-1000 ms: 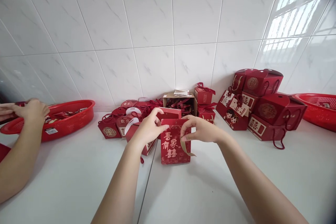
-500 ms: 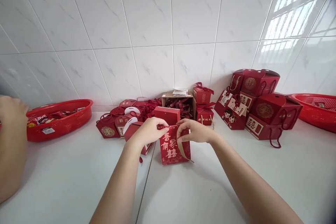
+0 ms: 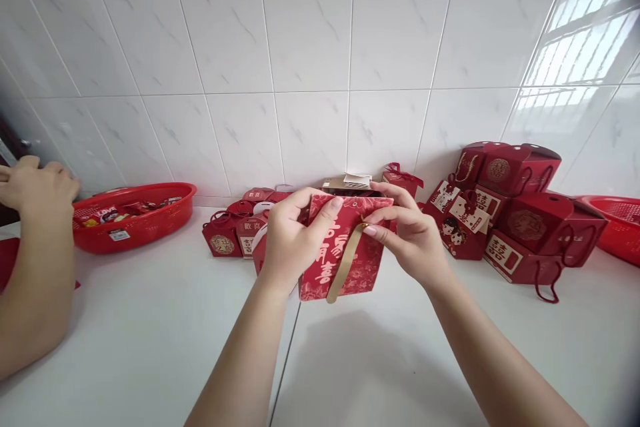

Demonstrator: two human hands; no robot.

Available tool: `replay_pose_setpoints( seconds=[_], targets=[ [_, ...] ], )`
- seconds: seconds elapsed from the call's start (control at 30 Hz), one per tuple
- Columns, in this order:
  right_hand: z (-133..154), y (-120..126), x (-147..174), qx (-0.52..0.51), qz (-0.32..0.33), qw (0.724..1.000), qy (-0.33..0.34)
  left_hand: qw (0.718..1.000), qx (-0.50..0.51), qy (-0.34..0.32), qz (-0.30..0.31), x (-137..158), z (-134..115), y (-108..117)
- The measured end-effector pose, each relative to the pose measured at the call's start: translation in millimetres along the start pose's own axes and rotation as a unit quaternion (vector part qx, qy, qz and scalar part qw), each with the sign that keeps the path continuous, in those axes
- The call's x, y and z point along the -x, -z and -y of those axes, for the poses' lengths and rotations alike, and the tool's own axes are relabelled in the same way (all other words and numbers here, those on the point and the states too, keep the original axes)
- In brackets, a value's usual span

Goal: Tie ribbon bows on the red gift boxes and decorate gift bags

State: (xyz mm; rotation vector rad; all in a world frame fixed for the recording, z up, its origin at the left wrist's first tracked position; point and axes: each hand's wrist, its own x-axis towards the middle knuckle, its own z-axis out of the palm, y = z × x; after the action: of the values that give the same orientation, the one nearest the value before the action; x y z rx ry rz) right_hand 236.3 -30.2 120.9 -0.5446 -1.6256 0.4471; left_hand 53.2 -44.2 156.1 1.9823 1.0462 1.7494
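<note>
Below tiles (image 3: 310, 27), the bench (image 3: 150, 347) is cropped. Centrally, a box (image 3: 366, 263) is pinched by left fingers (image 3: 327, 215), a ribbon (image 3: 345, 264) by right fingers (image 3: 379, 235).

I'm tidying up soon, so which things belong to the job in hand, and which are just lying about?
In the job:
red box, held by the left hand
gold strap, pinched by the right hand

Apparently lying about:
stacked red boxes, right
small red boxes, left
red baskets, both sides

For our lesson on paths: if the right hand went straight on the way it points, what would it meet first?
Most likely the bag: the right hand pinches the ribbon at its front, though any gap is unclear.
</note>
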Motion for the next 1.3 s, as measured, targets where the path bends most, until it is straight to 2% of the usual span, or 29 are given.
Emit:
replay_pose_setpoints(
  seconds=[0.1, 0.2, 0.3, 0.4, 0.47, 0.57, 0.63, 0.73, 0.83, 0.97, 1.03, 1.07, 1.13, 1.2, 1.3],
  targets=[
    [9.5, 0.9, 1.7, 0.005, -0.032, 0.999, 0.029, 0.997, -0.015, -0.079, 0.0, 4.8, -10.2, -5.3],
    [13.4, 3.7, 3.0, 0.015, -0.044, 0.999, 0.027, 0.99, -0.026, -0.136, 0.0, 7.2, -14.3, -10.1],
    [15.1, 4.6, 3.1, 0.034, -0.05, 0.998, 0.027, 0.987, -0.033, -0.16, -0.005, 7.8, -14.2, -12.3],
    [16.4, 1.9, 2.6, 0.035, -0.099, 0.993, 0.046, 0.987, -0.012, -0.16, 0.006, 8.6, -11.7, -14.8],
    [16.9, -0.6, 2.8, -0.002, -0.128, 0.991, 0.03, 0.989, 0.011, -0.15, 0.007, 10.0, -9.4, -18.0],
    [16.3, -2.6, 3.8, -0.06, -0.097, 0.991, -0.073, 0.992, 0.042, -0.116, 0.003, 12.7, -6.4, -22.7],
    [15.3, -2.5, 4.3, -0.076, -0.089, 0.984, -0.131, 0.995, 0.037, -0.077, 0.051, 13.4, -5.2, -23.0],
    [14.3, -1.2, 3.6, -0.065, -0.133, 0.979, -0.139, 0.989, -0.046, -0.022, 0.139, 11.5, -3.1, -17.9],
    [14.4, 1.1, 1.3, -0.034, -0.155, 0.978, -0.131, 0.982, -0.134, 0.013, 0.131, 6.2, 2.1, -8.3],
    [14.7, 5.7, -2.7, -0.007, -0.153, 0.978, -0.142, 0.974, -0.128, 0.097, 0.161, -2.7, 6.1, 10.5],
    [14.7, 8.0, -4.0, 0.003, -0.137, 0.981, -0.139, 0.976, -0.092, 0.121, 0.159, -6.1, 3.2, 21.7],
    [14.8, 8.9, -4.2, 0.008, -0.115, 0.984, -0.135, 0.982, -0.061, 0.11, 0.141, -7.1, 0.7, 26.8],
    [15.4, 9.5, -3.3, 0.012, -0.035, 0.991, -0.127, 0.994, 0.022, 0.058, 0.093, -7.5, -5.0, 33.9],
    [16.6, 8.1, -0.7, 0.0, 0.066, 0.991, -0.113, 0.993, 0.104, 0.02, 0.054, -5.7, -10.6, 35.2],
    [19.6, 4.1, 4.1, -0.034, 0.147, 0.986, -0.064, 0.985, 0.171, 0.021, 0.026, -0.9, -17.2, 27.5]
  ],
)
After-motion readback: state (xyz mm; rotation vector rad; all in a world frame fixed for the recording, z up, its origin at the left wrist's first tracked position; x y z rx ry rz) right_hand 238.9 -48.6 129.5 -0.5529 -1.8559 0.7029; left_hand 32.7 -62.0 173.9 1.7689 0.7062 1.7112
